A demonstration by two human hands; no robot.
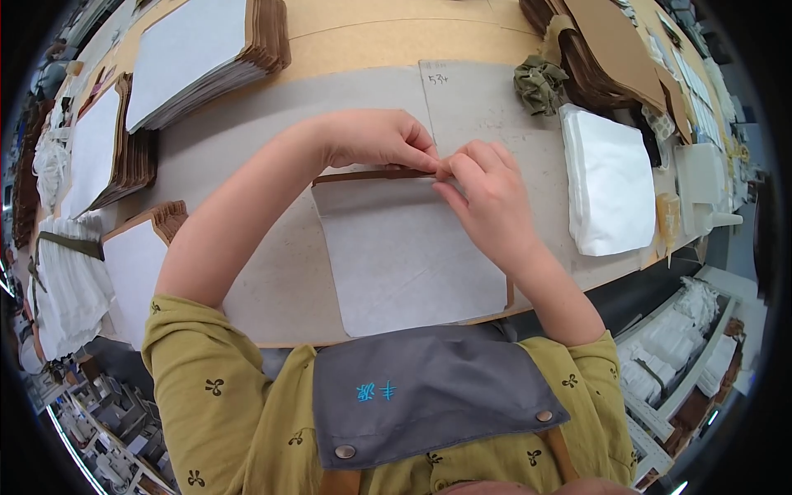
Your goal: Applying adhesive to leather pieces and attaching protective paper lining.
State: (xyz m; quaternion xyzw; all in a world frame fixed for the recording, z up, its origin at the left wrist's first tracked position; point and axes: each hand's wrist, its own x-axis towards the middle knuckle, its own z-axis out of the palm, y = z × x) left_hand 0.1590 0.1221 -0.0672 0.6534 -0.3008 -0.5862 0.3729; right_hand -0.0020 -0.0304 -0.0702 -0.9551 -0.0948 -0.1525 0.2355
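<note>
A white-faced panel (404, 256) lies flat on the grey work surface in front of me. Along its far edge runs a narrow brown strip (367, 176), which looks like its brown backing turned over. My left hand (381, 140) reaches across beyond that edge, thumb and fingers closed on the strip near its right part. Right beside it, my right hand (485, 183) pinches the same edge close to the far right corner. The fingertips of both hands nearly meet and cover that bit of the strip. More brown shows at the panel's lower right side.
Stacks of similar white-and-brown panels (194, 58) stand at the left, near a bundle of white cloth (78, 289) tied with a green strip. To the right lie a pile of white pieces (606, 181), a crumpled green cloth (540, 84) and a brown stack (615, 49).
</note>
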